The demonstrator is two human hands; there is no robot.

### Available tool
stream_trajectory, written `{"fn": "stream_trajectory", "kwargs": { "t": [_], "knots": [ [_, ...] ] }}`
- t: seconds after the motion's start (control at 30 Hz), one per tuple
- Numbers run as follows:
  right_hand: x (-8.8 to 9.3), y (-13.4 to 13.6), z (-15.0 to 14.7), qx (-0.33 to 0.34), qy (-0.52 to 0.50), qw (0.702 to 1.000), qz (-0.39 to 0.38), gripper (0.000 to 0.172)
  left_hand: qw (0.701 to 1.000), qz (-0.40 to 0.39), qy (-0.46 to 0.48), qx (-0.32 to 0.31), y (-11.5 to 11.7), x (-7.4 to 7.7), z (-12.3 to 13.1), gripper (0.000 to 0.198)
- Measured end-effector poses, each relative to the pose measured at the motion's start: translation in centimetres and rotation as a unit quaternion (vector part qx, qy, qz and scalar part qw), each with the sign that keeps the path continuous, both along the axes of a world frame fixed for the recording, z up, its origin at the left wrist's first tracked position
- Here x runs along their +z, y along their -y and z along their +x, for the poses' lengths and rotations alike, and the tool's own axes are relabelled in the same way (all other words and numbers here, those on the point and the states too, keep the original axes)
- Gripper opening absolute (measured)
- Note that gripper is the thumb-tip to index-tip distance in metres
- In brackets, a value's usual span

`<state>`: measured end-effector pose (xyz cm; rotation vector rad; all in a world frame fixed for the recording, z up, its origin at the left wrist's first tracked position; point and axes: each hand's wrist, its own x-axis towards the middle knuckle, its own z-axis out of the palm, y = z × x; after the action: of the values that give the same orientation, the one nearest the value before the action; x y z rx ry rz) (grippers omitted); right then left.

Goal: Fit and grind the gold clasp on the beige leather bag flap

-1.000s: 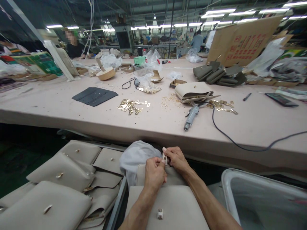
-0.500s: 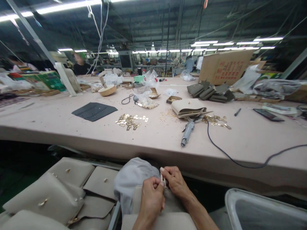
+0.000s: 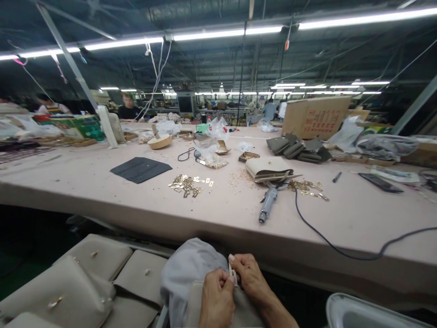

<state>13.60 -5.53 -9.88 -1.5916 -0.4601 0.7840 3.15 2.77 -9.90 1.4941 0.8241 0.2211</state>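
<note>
Low in the view, my left hand (image 3: 218,296) and my right hand (image 3: 251,277) meet over my lap. Between their fingertips is a small pale rectangular metal plate (image 3: 232,272) with a slot, tilted upright. The right thumb and fingers pinch its upper end; the left thumb and forefinger close around its lower end. Beneath the hands lies a beige leather bag piece (image 3: 194,300), partly covered by them. Whether the plate is seated on the leather's edge is hidden by the fingers.
Beige bags (image 3: 64,282) with metal clasps are stacked at left. On the table (image 3: 136,209) are a pile of metal plates (image 3: 187,184), a dark sheet (image 3: 140,169), an electric screwdriver (image 3: 268,205) with its cord and a folded beige bag (image 3: 268,168). A white-rimmed tray (image 3: 337,300) stands at right.
The view has tilted up, so table and hands sit lower in it. Both hands keep hold of the plate, which now shows more edge-on.
</note>
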Motion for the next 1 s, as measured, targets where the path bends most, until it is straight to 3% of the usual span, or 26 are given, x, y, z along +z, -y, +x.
{"fn": "stream_trajectory", "kwargs": {
  "t": [0.2,0.53,0.83,1.0],
  "knots": [
    [-0.3,0.0,-0.2,0.005,-0.002,1.0,0.01,0.07,1.0,0.017,-0.009,0.016,0.0,1.0,0.0,0.037],
    [0.3,-0.3,-0.4,-0.011,-0.019,1.0,0.003,0.073,1.0,-0.009,-0.005,-0.009,0.0,2.9,-0.4,0.041],
    [0.6,-0.1,-0.3,-0.011,-0.009,1.0,0.003,0.071,0.999,0.028,-0.018,0.01,0.3,1.5,-0.1,0.04],
    [1.3,-0.2,-0.4,-0.006,-0.018,1.0,0.012,0.073,1.0,0.02,-0.017,-0.002,0.3,1.9,-0.3,0.039]
  ]
}}
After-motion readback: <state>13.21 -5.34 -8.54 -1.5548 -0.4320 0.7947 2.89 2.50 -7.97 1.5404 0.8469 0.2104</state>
